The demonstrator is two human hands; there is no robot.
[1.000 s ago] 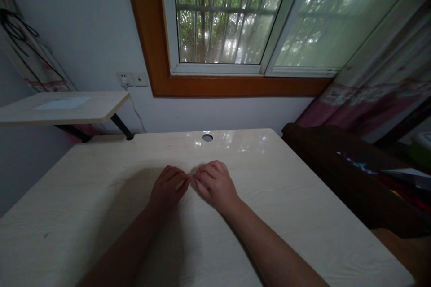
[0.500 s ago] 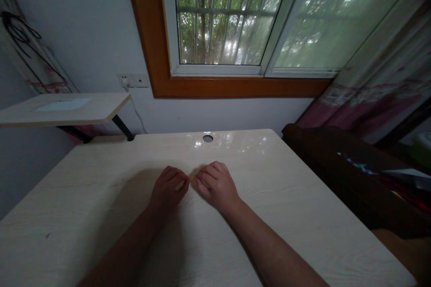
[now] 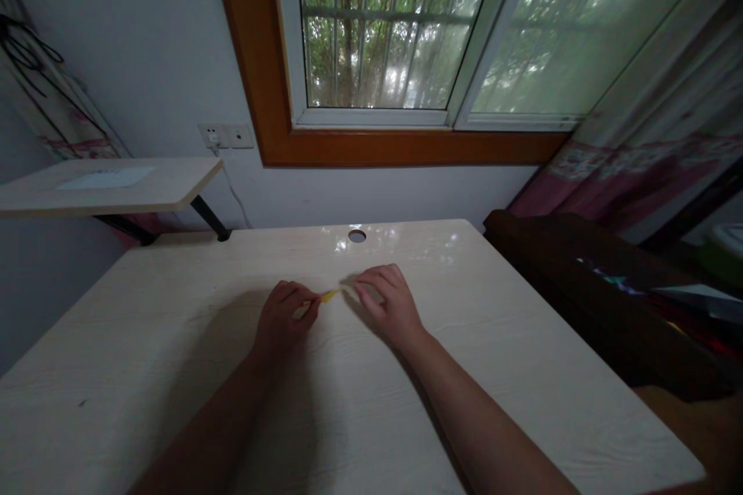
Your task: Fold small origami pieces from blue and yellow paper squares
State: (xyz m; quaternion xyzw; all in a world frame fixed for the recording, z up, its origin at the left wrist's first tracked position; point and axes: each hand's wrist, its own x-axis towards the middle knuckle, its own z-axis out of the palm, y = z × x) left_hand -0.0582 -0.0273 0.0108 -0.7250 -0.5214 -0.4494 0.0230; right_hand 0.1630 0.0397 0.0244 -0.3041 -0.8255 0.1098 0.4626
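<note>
A small, thin yellow strip (image 3: 330, 295) juts to the right from the fingertips of my left hand (image 3: 284, 317). My left thumb and forefinger pinch its near end; what exactly it is, I cannot make out. My right hand (image 3: 392, 305) hovers just to the right of the strip's free end, apart from it. Its thumb and fingers are curved with a small gap between them, and I see nothing in them. Both hands are low over the pale wood-grain desk (image 3: 464, 371).
A raised shelf (image 3: 191, 174) on black legs stands at the back left, with a paper sheet (image 3: 104, 178) on it. A round cable hole (image 3: 357, 236) lies near the back edge. Dark wooden furniture (image 3: 557, 271) is on the right, below a curtain.
My right hand has let go of the strip and moved a little up and to the right. The yellow strip, mostly hidden between the fingertips before, now shows. My left hand keeps its pinch.
</note>
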